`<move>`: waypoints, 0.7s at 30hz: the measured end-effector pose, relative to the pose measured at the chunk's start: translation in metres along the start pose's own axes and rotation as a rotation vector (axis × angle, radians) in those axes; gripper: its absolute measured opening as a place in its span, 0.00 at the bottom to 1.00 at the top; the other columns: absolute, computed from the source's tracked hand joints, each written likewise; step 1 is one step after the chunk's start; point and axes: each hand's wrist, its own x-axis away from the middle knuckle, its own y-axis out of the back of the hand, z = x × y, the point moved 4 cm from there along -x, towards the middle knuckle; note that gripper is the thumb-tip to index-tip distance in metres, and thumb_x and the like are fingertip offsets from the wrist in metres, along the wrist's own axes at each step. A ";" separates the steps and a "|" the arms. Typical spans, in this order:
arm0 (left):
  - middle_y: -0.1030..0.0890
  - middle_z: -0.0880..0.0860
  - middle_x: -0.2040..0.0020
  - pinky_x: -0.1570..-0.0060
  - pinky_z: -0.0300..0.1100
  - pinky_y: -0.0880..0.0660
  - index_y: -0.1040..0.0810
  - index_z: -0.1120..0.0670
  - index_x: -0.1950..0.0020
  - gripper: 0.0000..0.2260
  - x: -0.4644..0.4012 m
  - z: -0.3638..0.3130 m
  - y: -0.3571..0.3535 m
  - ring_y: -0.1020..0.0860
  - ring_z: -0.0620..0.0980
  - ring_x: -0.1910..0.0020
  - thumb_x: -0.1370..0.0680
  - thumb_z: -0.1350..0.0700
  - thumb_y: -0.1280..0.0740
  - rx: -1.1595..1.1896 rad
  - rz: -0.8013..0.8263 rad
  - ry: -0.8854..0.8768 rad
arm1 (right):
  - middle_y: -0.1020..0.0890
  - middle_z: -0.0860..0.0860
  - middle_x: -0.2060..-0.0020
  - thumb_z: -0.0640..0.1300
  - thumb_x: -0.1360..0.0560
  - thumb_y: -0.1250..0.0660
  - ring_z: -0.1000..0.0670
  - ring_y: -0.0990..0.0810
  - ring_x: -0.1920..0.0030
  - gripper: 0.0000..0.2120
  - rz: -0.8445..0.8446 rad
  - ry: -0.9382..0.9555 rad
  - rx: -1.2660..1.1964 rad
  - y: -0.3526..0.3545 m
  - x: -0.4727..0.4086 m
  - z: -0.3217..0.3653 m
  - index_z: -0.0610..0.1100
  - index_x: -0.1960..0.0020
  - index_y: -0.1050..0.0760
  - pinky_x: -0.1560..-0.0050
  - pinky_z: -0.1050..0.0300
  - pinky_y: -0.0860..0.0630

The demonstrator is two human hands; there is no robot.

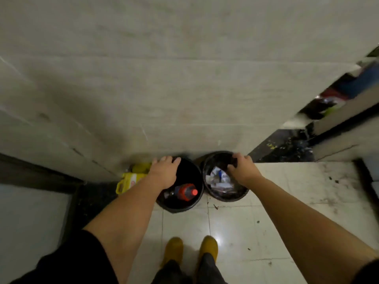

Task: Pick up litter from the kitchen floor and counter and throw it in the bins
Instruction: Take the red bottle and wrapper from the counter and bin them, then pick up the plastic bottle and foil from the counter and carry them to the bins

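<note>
Litter, chiefly a clear plastic bottle with a red label and red cap (186, 192) and a heap of crumpled paper and wrappers (218, 179), lies inside two round black plastic bins (200, 182) standing side by side against a pale tiled wall (164, 78). A person in yellow shoes (191, 250) leans over them, the left hand (164, 173) spread flat, fingers apart and holding nothing, above the left bin; the right hand (241, 168) hangs loosely curled over the right bin, and whether its grip pinches anything cannot be told. The drop-off step looks finished or nearly so; next comes turning back for more scraps. A yellow plastic jug (128, 182) crowds the left corner, while open white floor tiles (287, 191) lie to the right.
</note>
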 end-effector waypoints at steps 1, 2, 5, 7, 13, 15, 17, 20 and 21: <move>0.34 0.60 0.27 0.29 0.57 0.39 0.44 0.53 0.24 0.28 0.007 -0.013 0.028 0.36 0.59 0.28 0.23 0.57 0.41 -0.011 -0.030 -0.034 | 0.35 0.39 0.30 0.47 0.21 0.40 0.36 0.27 0.36 0.24 -0.034 -0.004 -0.002 0.018 0.017 -0.003 0.42 0.27 0.38 0.35 0.45 0.30; 0.34 0.60 0.28 0.29 0.57 0.39 0.43 0.53 0.24 0.27 0.013 -0.027 0.054 0.36 0.60 0.28 0.23 0.58 0.41 -0.022 -0.057 -0.073 | 0.35 0.39 0.30 0.47 0.21 0.40 0.36 0.28 0.35 0.24 -0.069 -0.008 -0.001 0.034 0.034 -0.007 0.42 0.28 0.38 0.33 0.44 0.30; 0.35 0.61 0.27 0.28 0.59 0.40 0.41 0.55 0.25 0.25 0.030 -0.080 0.119 0.37 0.60 0.27 0.22 0.59 0.42 -0.105 -0.120 -0.215 | 0.33 0.39 0.32 0.49 0.21 0.40 0.36 0.29 0.35 0.23 -0.178 -0.055 0.020 0.074 0.082 -0.029 0.44 0.29 0.37 0.35 0.43 0.29; 0.34 0.61 0.27 0.29 0.58 0.39 0.40 0.55 0.26 0.25 0.041 -0.122 0.155 0.36 0.59 0.28 0.22 0.58 0.41 -0.201 -0.194 -0.331 | 0.31 0.41 0.34 0.50 0.21 0.41 0.37 0.28 0.36 0.21 -0.259 -0.103 0.063 0.094 0.112 -0.050 0.45 0.31 0.36 0.37 0.42 0.28; 0.34 0.58 0.26 0.31 0.55 0.36 0.45 0.52 0.24 0.27 0.091 -0.275 0.184 0.34 0.59 0.29 0.22 0.56 0.41 -0.356 -0.286 -0.701 | 0.32 0.43 0.31 0.53 0.20 0.44 0.40 0.30 0.33 0.24 -0.438 -0.286 0.051 0.131 0.212 -0.142 0.46 0.27 0.39 0.37 0.43 0.28; 0.33 0.56 0.27 0.30 0.55 0.36 0.46 0.50 0.23 0.27 0.116 -0.332 0.174 0.34 0.58 0.29 0.22 0.54 0.41 -0.393 -0.294 -0.828 | 0.33 0.43 0.30 0.53 0.20 0.45 0.39 0.31 0.32 0.24 -0.479 -0.391 0.024 0.139 0.254 -0.182 0.46 0.27 0.40 0.35 0.42 0.32; 0.33 0.55 0.26 0.29 0.55 0.37 0.47 0.50 0.23 0.28 0.147 -0.391 0.160 0.35 0.57 0.27 0.21 0.53 0.41 -0.445 -0.298 -0.954 | 0.34 0.42 0.30 0.52 0.20 0.45 0.39 0.33 0.31 0.23 -0.509 -0.490 -0.007 0.141 0.299 -0.224 0.45 0.28 0.39 0.34 0.41 0.34; 0.33 0.55 0.27 0.27 0.57 0.39 0.46 0.51 0.23 0.27 0.201 -0.477 0.135 0.36 0.56 0.27 0.21 0.53 0.43 -0.534 -0.313 -1.128 | 0.32 0.42 0.33 0.51 0.20 0.46 0.39 0.32 0.33 0.21 -0.566 -0.659 -0.053 0.137 0.375 -0.291 0.44 0.30 0.38 0.35 0.42 0.35; 0.33 0.55 0.27 0.27 0.57 0.39 0.46 0.51 0.23 0.27 0.219 -0.505 0.126 0.36 0.56 0.27 0.21 0.53 0.43 -0.557 -0.318 -1.179 | 0.32 0.42 0.33 0.51 0.20 0.46 0.39 0.31 0.33 0.21 -0.581 -0.717 -0.076 0.133 0.401 -0.313 0.44 0.30 0.38 0.35 0.42 0.35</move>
